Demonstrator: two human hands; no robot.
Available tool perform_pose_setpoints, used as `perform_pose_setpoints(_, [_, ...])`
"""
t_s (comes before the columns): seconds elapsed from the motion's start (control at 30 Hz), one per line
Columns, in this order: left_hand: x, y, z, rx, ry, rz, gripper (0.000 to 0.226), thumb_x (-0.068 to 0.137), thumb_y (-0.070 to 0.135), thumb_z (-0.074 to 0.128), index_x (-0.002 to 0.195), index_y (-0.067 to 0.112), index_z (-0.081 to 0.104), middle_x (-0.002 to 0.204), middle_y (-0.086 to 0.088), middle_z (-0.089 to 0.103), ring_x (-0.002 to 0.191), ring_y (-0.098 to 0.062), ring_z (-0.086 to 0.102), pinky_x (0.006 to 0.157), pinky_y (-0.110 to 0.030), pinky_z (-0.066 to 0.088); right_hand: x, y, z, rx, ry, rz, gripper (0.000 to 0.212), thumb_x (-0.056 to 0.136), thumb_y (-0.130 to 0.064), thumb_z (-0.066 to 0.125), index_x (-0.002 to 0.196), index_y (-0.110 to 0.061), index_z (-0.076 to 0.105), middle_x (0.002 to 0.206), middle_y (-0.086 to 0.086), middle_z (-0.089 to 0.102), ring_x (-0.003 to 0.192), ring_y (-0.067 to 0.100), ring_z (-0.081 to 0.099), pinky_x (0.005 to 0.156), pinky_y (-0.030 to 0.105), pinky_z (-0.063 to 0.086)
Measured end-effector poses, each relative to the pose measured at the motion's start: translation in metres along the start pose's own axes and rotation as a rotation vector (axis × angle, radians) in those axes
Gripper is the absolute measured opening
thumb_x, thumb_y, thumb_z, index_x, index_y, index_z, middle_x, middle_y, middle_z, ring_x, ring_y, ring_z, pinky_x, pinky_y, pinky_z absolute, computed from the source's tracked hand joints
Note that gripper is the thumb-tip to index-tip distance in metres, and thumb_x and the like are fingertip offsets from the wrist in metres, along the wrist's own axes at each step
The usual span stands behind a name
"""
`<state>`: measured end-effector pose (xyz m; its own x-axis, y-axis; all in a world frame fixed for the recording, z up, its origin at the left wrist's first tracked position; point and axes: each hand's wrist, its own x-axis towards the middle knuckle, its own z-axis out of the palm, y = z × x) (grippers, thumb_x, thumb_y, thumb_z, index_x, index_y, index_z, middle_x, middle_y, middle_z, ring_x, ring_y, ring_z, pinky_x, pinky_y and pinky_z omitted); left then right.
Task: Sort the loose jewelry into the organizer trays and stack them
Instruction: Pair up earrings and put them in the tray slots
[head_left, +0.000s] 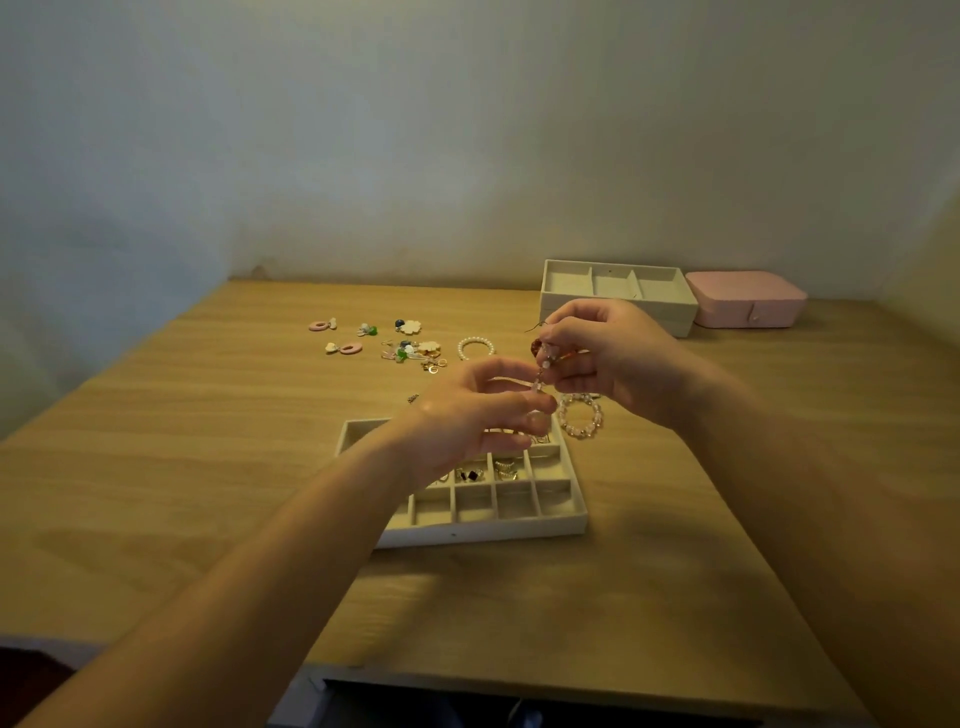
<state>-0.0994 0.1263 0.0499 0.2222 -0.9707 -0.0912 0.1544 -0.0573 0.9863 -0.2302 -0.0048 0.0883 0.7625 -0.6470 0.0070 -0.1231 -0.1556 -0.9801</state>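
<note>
Pinching now: a beaded piece (543, 358) of reddish and pale pink beads, held in the air between both hands.
Left hand (483, 410): fingers (537, 408) curled in close. Thumb and fingertips nip the lower end of the beaded piece. The hand hovers over the back right part of the near tray.
Right hand (608, 353): fingers curled, thumb and forefinger gripping the upper end. A thin dark wire pokes out to the left of the fingertips.
Near tray (519, 527): white, divided into small square cells. Rings (470, 474) lie in the middle-row cells; the back part is hidden by the left hand.
Pink bracelet (579, 415): flat on the table, just beside the near tray's right rim and below the right hand.
Pearl bracelet (475, 347): on the table behind the hands.
Loose earrings (410, 351): scattered group left of the pearl bracelet, with pink hoops furthest left.
Far tray (618, 306): white, three long cells, at the back right of the table.
Pink box (748, 299): lid down, just beside the far tray's right side.
Table (208, 441): light wood grain.
Room: plain pale wall, dim warm light.
</note>
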Motion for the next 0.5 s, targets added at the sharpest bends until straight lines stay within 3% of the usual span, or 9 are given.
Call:
perform_pose_setpoints(0.27, [-0.003,-0.007,-0.001,0.102,0.106,0.049,0.02,0.085,0.006,0.075,0.102,0.009,0.064,0.089,-0.008,0.074,0.072,-0.017,0.066,0.064,-0.026,0.058,0.003,0.011,-0.007,-0.009,0.047,0.005,0.017,0.097,-0.017,0.066,0.105,-0.002,0.066,0.077,0.007,0.073,0.069,0.019,0.072,0.063,0.028,0.059])
perform_pose_setpoints(0.4, [-0.001,-0.009,-0.003,0.324,0.143,0.118,0.015,0.084,0.013,0.078,0.092,0.015,0.066,0.077,0.001,0.072,0.066,-0.011,0.063,0.056,-0.021,0.051,0.004,0.019,-0.012,-0.09,0.027,0.022,0.015,0.093,-0.017,0.071,0.104,-0.006,0.069,0.083,0.007,0.076,0.074,0.021,0.075,0.068,0.031,0.063])
perform_pose_setpoints(0.5, [0.005,-0.013,-0.005,0.542,0.154,0.188,0.013,0.081,0.019,0.081,0.089,0.021,0.07,0.081,0.0,0.074,0.066,-0.005,0.067,0.057,-0.019,0.051,0.004,0.027,-0.015,-0.165,0.002,0.043,0.016,0.09,-0.014,0.074,0.103,-0.006,0.07,0.087,0.01,0.077,0.076,0.021,0.076,0.069,0.03,0.063])
